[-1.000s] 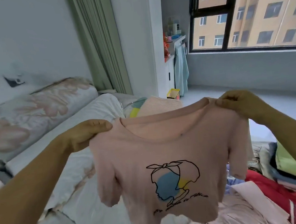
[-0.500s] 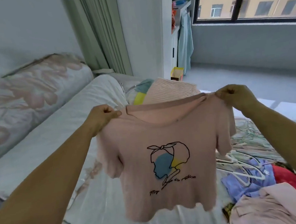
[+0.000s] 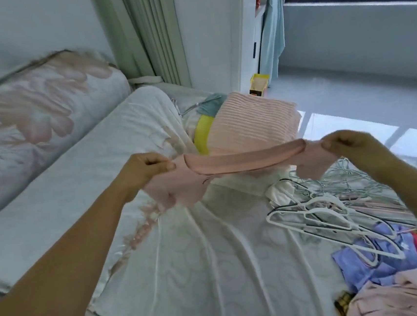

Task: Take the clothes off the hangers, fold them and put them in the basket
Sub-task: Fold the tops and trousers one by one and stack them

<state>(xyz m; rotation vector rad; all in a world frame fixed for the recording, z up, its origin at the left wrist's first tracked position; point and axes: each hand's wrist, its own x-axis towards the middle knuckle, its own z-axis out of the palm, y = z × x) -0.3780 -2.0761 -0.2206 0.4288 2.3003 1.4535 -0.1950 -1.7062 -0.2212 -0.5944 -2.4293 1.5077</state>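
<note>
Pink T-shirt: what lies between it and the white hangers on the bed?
In the head view, only bare white bedsheet lies between the pink T-shirt and the white hangers.

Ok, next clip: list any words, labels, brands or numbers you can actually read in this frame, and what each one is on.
Nothing can be read in this frame.
Pink T-shirt, held by the left hand and right hand: only a sliver of a dark printed line shows; no lettering visible.
Yellow box on the floor: dark mark at its base, too small and blurred to read.

White-sheeted bed (image 3: 188, 274), folded pink stack (image 3: 250, 125), loose hangers (image 3: 317, 213), heaped clothes (image 3: 380, 263)
</note>
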